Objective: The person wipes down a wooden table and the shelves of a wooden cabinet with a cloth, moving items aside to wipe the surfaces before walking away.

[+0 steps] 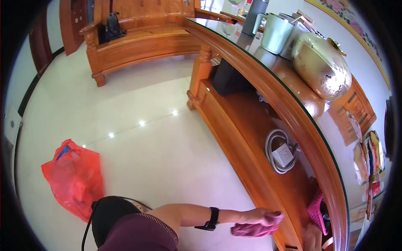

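Observation:
My left hand [254, 216], with a black watch on the wrist, is closed round a bunched pink-purple cloth [261, 228] at the front edge of the lower shelf. Further right, at the bottom of the view, my right hand [312, 237] is partly cut off by the frame. Its fingers are bent against the lower edge of a tilted pink plastic basket [316, 212], which has dark things inside. The tabletop rim hides part of the basket.
A white power strip with coiled cable [282, 155] lies on the wooden shelf [247, 121]. Above, the glass-topped table holds a golden pot [321, 65] and a pale green mug [276, 33]. A red plastic bag [75, 180] is on the floor; a wooden bench [146, 46] stands behind.

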{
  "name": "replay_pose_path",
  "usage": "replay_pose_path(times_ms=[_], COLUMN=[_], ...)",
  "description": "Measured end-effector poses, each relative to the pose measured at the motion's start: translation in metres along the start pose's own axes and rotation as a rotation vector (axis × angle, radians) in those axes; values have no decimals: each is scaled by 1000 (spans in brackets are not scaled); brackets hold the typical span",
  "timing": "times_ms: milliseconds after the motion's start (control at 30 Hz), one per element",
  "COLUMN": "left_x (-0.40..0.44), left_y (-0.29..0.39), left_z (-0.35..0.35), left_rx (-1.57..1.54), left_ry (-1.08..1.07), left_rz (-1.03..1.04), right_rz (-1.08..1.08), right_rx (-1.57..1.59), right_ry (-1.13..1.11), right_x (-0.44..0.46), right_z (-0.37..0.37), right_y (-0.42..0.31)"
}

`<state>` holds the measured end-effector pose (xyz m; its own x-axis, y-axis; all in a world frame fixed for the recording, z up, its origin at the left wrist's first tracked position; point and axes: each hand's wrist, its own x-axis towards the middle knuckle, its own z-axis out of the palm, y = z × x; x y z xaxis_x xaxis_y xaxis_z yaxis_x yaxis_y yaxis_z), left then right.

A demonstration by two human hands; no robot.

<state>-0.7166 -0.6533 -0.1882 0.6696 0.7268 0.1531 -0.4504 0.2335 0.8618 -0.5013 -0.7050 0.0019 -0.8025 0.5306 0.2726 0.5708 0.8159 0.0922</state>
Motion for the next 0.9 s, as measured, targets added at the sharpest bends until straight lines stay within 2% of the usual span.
replay_pose_path(times_ms=[33,67,133,167,200,233,267,333,400,433,467,533,600,667,700,733,800,867,900], left_x=[-9,-6,10,-2,-14,-11,-1,-12,-28,-35,-40,-49,-54,-49,-42,-36,-22,-4,4], left_y=[52,51,42,57,69,63,43,78,110,141,139,183,230,265,284,300,320,332,339], left_z=[12,28,52,67,78,74,62,48,38,34,18,13,8,1,-2,-6,-14,-14,-9], left_rx=[-65,-62,-339,-152,28,185,264,165,614,1036,1136,1284,1512,1599,1683,1755,1658,1645,1698], left_ry=[-97,-78,-80,-21,25,-69,-221,-464,-387,-365,-297,-177,-22,206,265,339,446,434,433], left_rz=[-107,-109,174,171,162,89,162,-86,221,89,365,654,775,939,1030,1116,1074,1001,917], right_rz=[-11,134,423,513,572,596,764,982,919,955,873,909,976,762,669,701,786,829,833], right_rx=[13,265,767,906,991,984,1160,1286,1020,1014,906,657,358,-297,-74,-107,-152,93,-125], right_ry=[6,75,203,187,326,338,394,519,459,582,672,884,1131,1069,1106,997,773,593,423], right_x=[0,4,13,12,16,12,10,-2,-16,-20,-17,-40,-23,-25,-26,-22,-9,19,23], right_z=[11,21,43,58,73,78,76,67,58,47,32,1,-38,-58,-63,-71,-86,-100,-107], right_y=[-8,-26,-56,-59,-58,-56,-55,-54,-58,-62,-65,-67,-72,-40,-26,-17,-6,-12,-9])
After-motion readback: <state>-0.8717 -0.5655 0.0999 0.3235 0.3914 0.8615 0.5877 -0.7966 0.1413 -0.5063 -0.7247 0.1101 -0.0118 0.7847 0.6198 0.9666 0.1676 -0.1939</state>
